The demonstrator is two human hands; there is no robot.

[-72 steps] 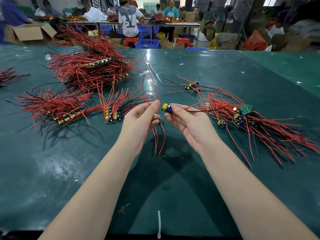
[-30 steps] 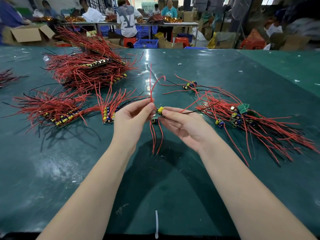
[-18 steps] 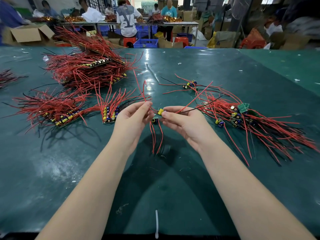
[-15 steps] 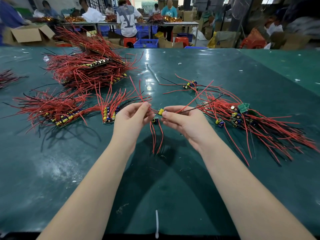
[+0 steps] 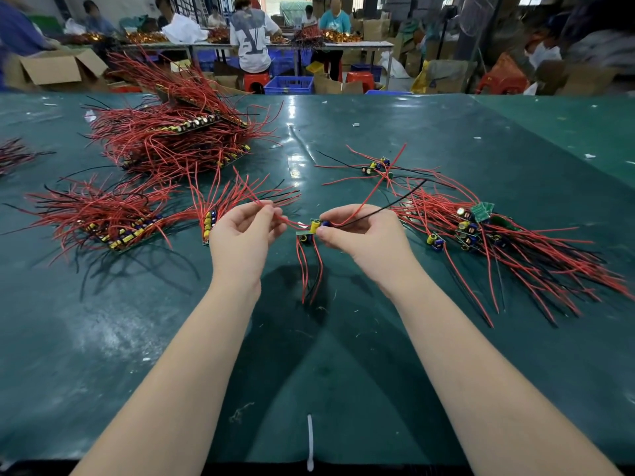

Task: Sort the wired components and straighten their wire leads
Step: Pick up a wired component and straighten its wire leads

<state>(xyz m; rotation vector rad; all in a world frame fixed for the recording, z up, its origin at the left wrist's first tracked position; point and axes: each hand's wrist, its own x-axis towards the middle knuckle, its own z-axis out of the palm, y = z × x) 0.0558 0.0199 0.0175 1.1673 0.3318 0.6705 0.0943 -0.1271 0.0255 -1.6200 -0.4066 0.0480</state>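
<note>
1. The right hand (image 5: 360, 235) pinches a small circuit board (image 5: 311, 230) with a yellow and a blue part, held above the green table (image 5: 343, 355) in the middle of the scene.
2. The left hand (image 5: 245, 235) pinches one red wire lead (image 5: 287, 219) of this board between thumb and fingers, just left of the board.
3. Other red leads hang down from the board, and one red and one black lead go up to the far right.
4. On the left, three tidy groups lie: a small row (image 5: 209, 223), a bigger row (image 5: 120, 231) and a high far pile (image 5: 178, 132). These seem already sorted.
5. On the right, a loose heap (image 5: 481, 231) and a few boards farther away (image 5: 376, 166) seem not yet done.
6. So the task looks more than half finished.
</note>
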